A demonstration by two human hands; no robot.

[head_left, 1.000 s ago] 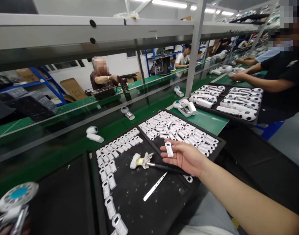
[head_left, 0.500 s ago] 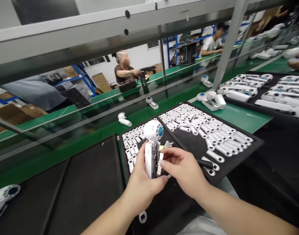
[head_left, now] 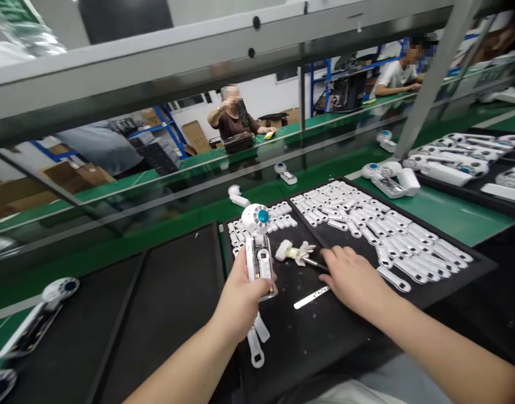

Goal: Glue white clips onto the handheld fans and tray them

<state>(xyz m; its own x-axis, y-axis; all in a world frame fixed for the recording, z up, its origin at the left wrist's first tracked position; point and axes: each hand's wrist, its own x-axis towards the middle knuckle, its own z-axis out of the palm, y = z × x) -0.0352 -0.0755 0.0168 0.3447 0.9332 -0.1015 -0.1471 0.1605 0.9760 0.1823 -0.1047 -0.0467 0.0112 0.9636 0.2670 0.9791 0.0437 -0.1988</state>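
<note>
My left hand (head_left: 242, 297) is closed around a white handheld fan (head_left: 251, 258), upright, with a round head and blue centre. Its handle faces me, inner parts showing, and a small white panel with a dark window (head_left: 263, 264) lies over them under my thumb. On the dark tray, my right hand (head_left: 352, 280) is closed over a screwdriver (head_left: 314, 262); its shaft sticks out to the left and its handle is mostly hidden. A pale crumpled bundle (head_left: 297, 252) lies at the shaft's tip. Near my right fingertips rests a white strip with holes (head_left: 311, 297).
Many white panels (head_left: 400, 241) lie in rows on the black tray (head_left: 282, 348). More fans (head_left: 392, 179) stand on the green bench beyond, others (head_left: 50, 308) on the left tray. A metal rail (head_left: 198, 45) crosses above. Co-workers (head_left: 240, 120) sit across the line.
My right hand has left the fan and moved right and down onto the screwdriver. The small panel now lies against the fan's open handle. The view has turned left.
</note>
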